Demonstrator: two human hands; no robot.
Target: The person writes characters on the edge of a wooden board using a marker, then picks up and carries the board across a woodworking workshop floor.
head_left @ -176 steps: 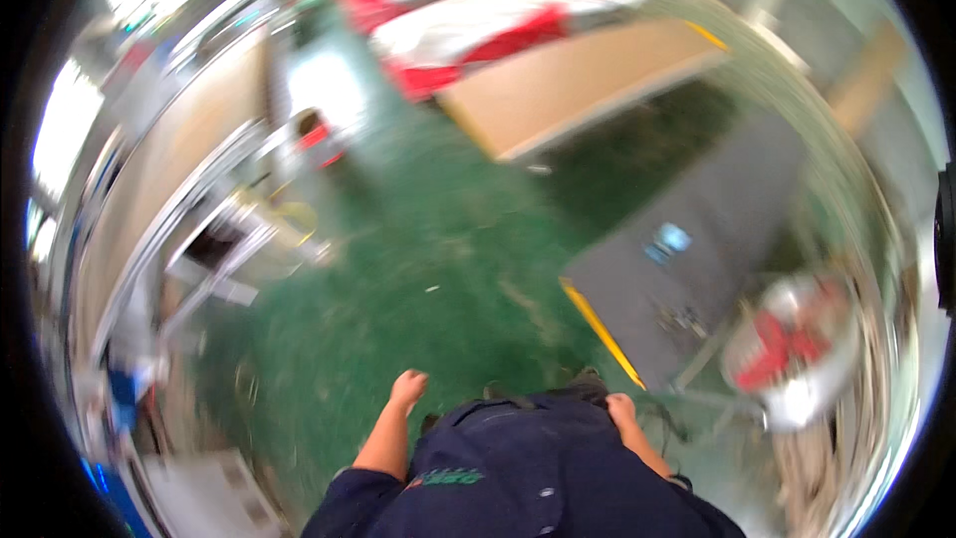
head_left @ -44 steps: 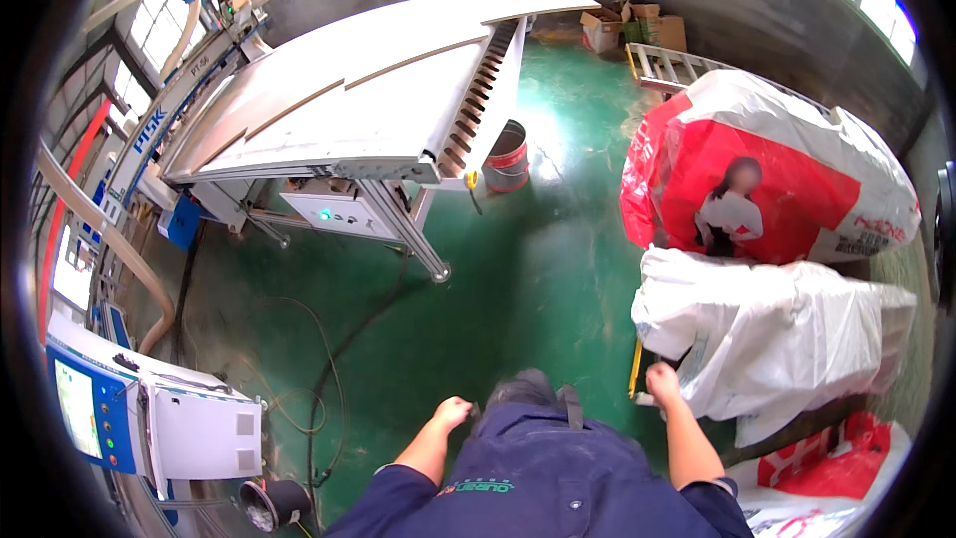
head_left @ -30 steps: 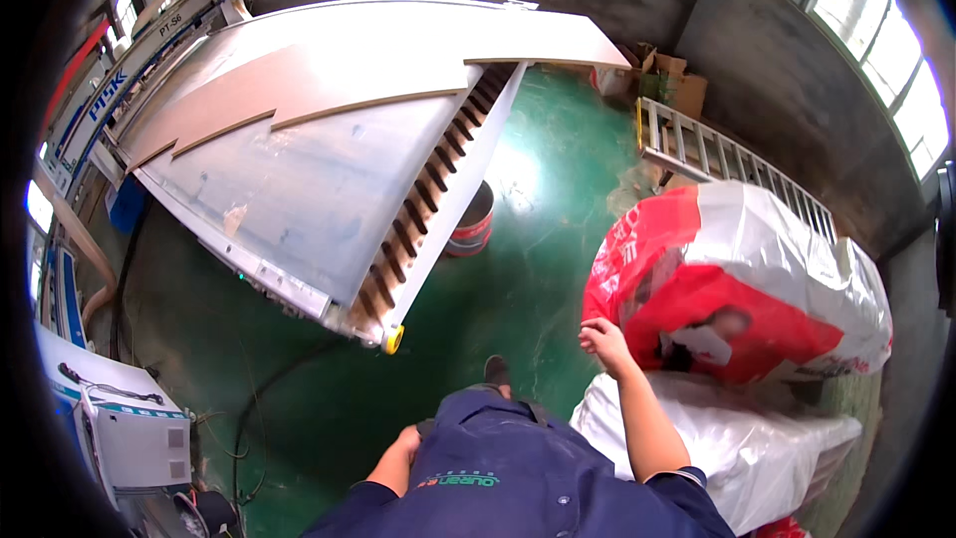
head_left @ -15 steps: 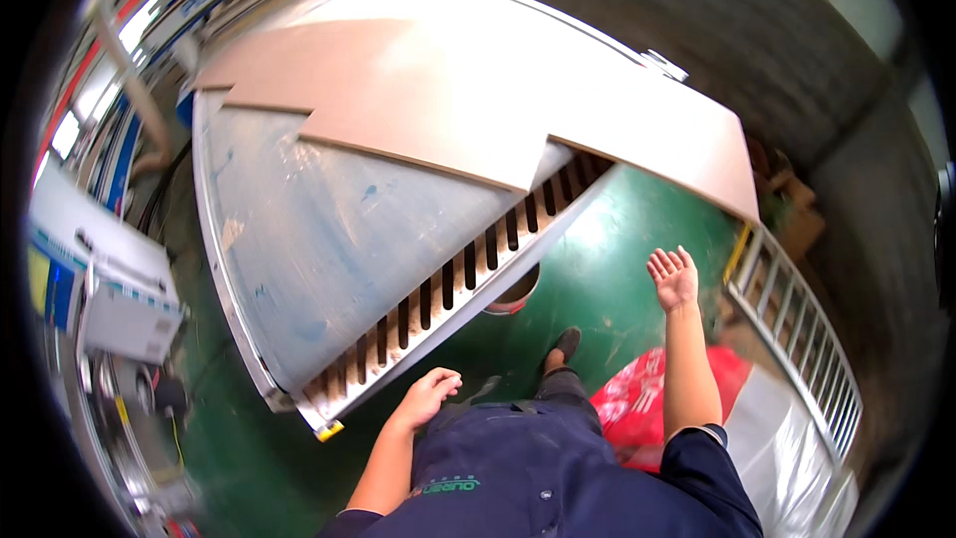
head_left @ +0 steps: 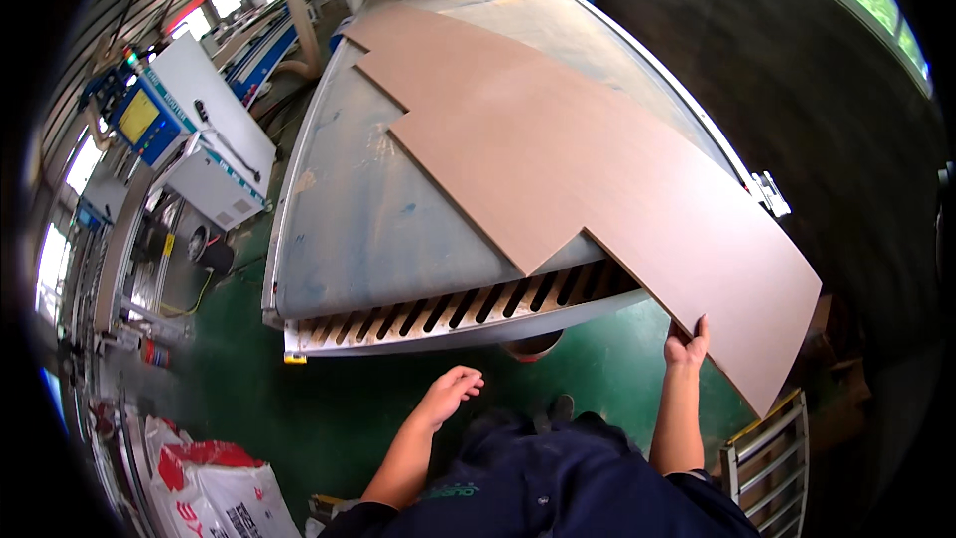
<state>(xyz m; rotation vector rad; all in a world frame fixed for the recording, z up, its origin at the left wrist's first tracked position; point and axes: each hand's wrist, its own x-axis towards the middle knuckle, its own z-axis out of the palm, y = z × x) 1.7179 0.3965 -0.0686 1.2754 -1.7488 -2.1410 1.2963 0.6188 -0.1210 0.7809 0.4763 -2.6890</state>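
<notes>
A large flat brown board (head_left: 558,130) with a stepped edge lies across the grey belt of a machine table (head_left: 349,199). Its near right end juts out past the table's front end, above the green floor. My right hand (head_left: 686,344) grips the left edge of that jutting end, thumb on top and the other fingers under the board, partly hidden. In front of the slotted strip (head_left: 448,314) at the table's end, my left hand (head_left: 451,397) hangs in the air. Its fingers are loosely bent, a little apart, and hold nothing.
A metal rail frame (head_left: 772,453) stands below the board's near corner. At left are a white control cabinet (head_left: 214,179) with a screen and a dark bucket (head_left: 211,251). A white and red sack (head_left: 224,488) lies at lower left, and a round tub (head_left: 533,347) sits under the table's end.
My right hand, empty and open before, has taken hold of the board's edge. My view has turned and the table sits differently in it. My left hand stays loosely bent.
</notes>
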